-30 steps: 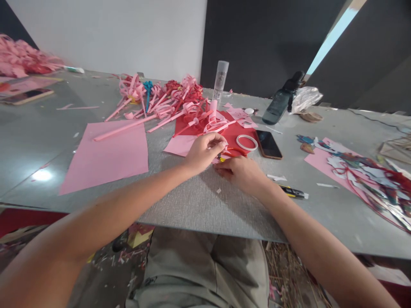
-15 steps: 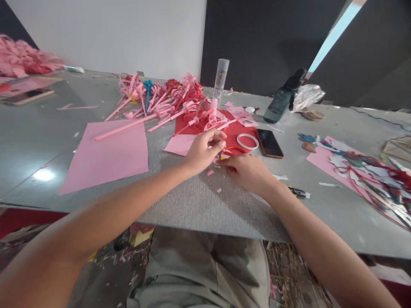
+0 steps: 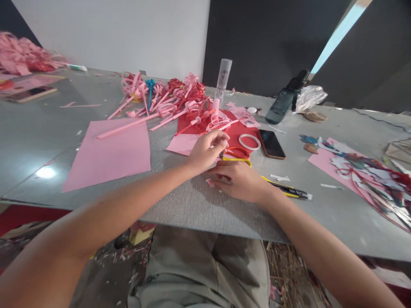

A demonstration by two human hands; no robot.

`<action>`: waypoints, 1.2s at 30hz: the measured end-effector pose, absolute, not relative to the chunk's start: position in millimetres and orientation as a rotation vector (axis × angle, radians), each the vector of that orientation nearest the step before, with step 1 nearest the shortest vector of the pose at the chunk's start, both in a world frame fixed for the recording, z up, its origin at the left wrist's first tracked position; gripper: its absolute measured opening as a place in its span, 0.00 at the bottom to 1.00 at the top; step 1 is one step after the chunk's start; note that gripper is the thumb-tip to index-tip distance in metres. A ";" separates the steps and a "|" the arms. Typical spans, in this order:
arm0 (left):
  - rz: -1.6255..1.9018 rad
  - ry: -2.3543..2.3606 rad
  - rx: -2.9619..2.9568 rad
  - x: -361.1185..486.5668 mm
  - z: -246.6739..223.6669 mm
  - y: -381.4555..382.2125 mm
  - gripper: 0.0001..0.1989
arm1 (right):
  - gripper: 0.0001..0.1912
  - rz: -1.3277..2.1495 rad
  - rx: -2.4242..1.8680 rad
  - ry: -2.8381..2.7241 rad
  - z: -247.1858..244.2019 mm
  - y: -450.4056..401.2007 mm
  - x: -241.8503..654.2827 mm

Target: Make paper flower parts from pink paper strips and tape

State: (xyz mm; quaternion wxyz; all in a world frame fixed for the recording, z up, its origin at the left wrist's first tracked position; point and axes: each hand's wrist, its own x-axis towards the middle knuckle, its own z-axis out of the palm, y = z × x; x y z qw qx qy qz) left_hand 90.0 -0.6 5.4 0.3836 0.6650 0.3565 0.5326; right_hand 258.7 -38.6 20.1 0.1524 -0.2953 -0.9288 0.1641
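On the gray table (image 3: 180, 205), mid-frame, scissors (image 3: 236, 159) lie roughly sideways, handles pointing right; your left hand (image 3: 208, 149) and right hand (image 3: 239, 180) have curled fingers, grip impossible to tell.

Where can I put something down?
Bare table shows between the phone and the scrap-covered pink paper, and between the forearms by its front edge. It's crowded at the paper-strip pile and around the left hand and right hand.

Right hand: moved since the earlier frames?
Yes. Against the black phone, the right hand has shifted toward the person's body and slightly left, uncovering more of the yellow scissors handle.
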 end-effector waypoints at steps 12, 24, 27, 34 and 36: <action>1.341 0.930 1.706 90.2 7.8 -3.1 0.05 | 0.07 0.530 -0.841 -2.691 20.7 -39.1 258.3; 1.386 0.894 1.497 89.4 18.0 -4.5 0.05 | 0.04 0.213 -0.884 -2.081 31.7 -21.8 280.3; 1.274 0.851 1.411 93.3 20.6 -8.0 0.05 | 0.04 0.197 -0.913 -2.005 29.4 -20.4 280.8; 1.117 0.748 1.377 96.7 20.9 -12.9 0.08 | 0.04 0.186 -0.882 -1.915 27.5 -20.7 280.4; 1.117 0.718 1.376 96.0 20.1 -12.8 0.08 | 0.04 0.185 -0.869 -1.894 27.6 -20.6 280.7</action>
